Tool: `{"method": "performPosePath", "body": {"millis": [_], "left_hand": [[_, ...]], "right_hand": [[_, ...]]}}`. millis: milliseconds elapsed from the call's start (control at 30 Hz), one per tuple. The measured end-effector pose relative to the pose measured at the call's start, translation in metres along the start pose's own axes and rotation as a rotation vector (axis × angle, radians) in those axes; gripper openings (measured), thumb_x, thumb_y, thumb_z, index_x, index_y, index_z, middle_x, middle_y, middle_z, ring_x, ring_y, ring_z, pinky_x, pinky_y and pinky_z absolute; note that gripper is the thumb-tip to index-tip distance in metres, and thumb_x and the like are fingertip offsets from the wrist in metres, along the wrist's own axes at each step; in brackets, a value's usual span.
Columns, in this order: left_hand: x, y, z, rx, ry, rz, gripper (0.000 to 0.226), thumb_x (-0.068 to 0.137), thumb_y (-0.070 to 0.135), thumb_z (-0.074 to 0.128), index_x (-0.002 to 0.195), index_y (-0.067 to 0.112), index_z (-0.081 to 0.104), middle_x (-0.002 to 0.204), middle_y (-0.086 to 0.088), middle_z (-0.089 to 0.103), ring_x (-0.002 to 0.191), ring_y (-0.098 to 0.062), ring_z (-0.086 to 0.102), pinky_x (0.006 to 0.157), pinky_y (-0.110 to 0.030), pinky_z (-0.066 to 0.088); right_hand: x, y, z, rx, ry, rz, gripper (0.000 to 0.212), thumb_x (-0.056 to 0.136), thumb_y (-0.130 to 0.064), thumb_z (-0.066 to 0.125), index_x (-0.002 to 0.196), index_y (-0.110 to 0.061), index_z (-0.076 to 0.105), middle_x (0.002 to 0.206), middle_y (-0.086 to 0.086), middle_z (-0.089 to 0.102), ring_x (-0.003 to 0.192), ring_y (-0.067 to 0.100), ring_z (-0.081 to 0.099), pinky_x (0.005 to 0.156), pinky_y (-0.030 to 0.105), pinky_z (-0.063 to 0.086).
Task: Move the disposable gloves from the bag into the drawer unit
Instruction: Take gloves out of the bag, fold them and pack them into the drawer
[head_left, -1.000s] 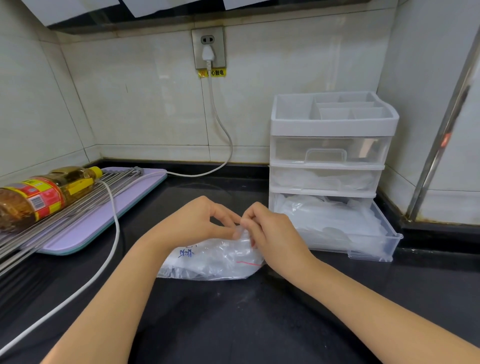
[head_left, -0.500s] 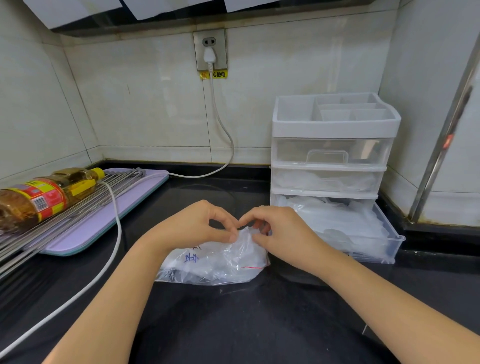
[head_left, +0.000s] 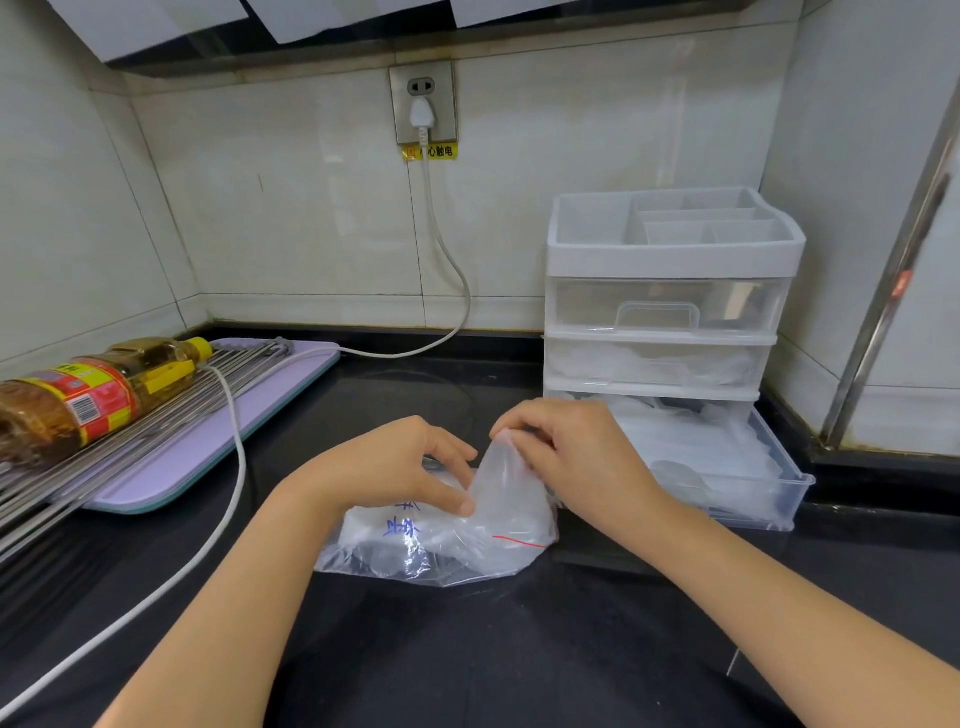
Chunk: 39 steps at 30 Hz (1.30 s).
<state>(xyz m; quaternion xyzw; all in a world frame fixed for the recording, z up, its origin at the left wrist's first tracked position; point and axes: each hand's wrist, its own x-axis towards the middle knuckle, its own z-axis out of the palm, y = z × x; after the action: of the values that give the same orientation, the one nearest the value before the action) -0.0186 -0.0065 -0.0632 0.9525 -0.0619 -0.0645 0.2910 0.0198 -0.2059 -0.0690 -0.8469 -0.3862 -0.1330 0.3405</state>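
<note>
You grip the clear plastic bag (head_left: 447, 545) two-handed.
Your right hand (head_left: 576, 457) pinches its lifted edge with curled fingers; your left hand (head_left: 395, 467) clasps the plastic, thumb pressed down.

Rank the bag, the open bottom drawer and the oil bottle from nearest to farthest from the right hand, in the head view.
1. bag: pinched by the right hand.
2. bottom drawer: just to its right.
3. oil bottle: far left side.

A clear bag (head_left: 457, 540) with blue writing is laid on the black tabletop (head_left: 467, 649), its top drawn into a peak, whitish gloves (head_left: 369, 530) packed inside. Just beside it the white drawer unit (head_left: 670, 260) is stood, bottom drawer (head_left: 769, 499) pulled open.
</note>
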Motion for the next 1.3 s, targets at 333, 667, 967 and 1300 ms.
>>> {"method": "performPosePath", "body": {"millis": [333, 667, 967, 1300], "left_hand": [[0.002, -0.006, 0.006, 0.084, -0.001, -0.059, 0.015, 0.068, 0.038, 0.082, 0.082, 0.039, 0.075, 0.122, 0.019, 0.059, 0.111, -0.002, 0.056, 0.102, -0.031, 0.043], [0.017, 0.026, 0.006, -0.384, 0.276, -0.057, 0.024, 0.097, 0.024, 0.051, 0.102, 0.028, 0.074, 0.109, 0.011, 0.071, 0.107, -0.005, 0.062, 0.103, -0.031, 0.044], [0.041, 0.079, 0.039, -0.084, 0.849, 0.13, 0.04, 0.092, 0.013, 0.057, 0.131, 0.014, 0.05, 0.13, -0.001, 0.053, 0.124, -0.016, 0.044, 0.104, -0.025, 0.033], [0.076, 0.137, 0.098, 0.234, 0.191, 0.214, 0.038, 0.103, 0.025, 0.032, 0.136, 0.009, 0.043, 0.131, -0.011, 0.048, 0.122, -0.025, 0.042, 0.108, -0.031, 0.03]], "right_hand": [[0.015, 0.014, -0.047, 0.33, 0.471, -0.003, 0.018, 0.094, -0.006, 0.054, 0.095, -0.017, 0.068, 0.091, -0.007, 0.071, 0.082, 0.001, 0.064, 0.071, 0.013, 0.048], [0.018, 0.033, -0.117, 0.65, 0.405, 0.004, 0.03, 0.084, 0.016, 0.05, 0.073, -0.008, 0.066, 0.087, -0.006, 0.075, 0.095, 0.008, 0.069, 0.084, 0.015, 0.049], [-0.006, 0.083, -0.151, 0.454, 0.164, 0.231, 0.022, 0.084, 0.015, 0.057, 0.07, 0.002, 0.068, 0.086, 0.0, 0.075, 0.091, 0.005, 0.07, 0.08, 0.009, 0.05], [-0.007, 0.103, -0.162, -0.24, -0.016, 0.459, 0.042, 0.082, 0.005, 0.057, 0.062, -0.028, 0.074, 0.087, -0.003, 0.074, 0.087, 0.015, 0.067, 0.088, 0.032, 0.053]]}}
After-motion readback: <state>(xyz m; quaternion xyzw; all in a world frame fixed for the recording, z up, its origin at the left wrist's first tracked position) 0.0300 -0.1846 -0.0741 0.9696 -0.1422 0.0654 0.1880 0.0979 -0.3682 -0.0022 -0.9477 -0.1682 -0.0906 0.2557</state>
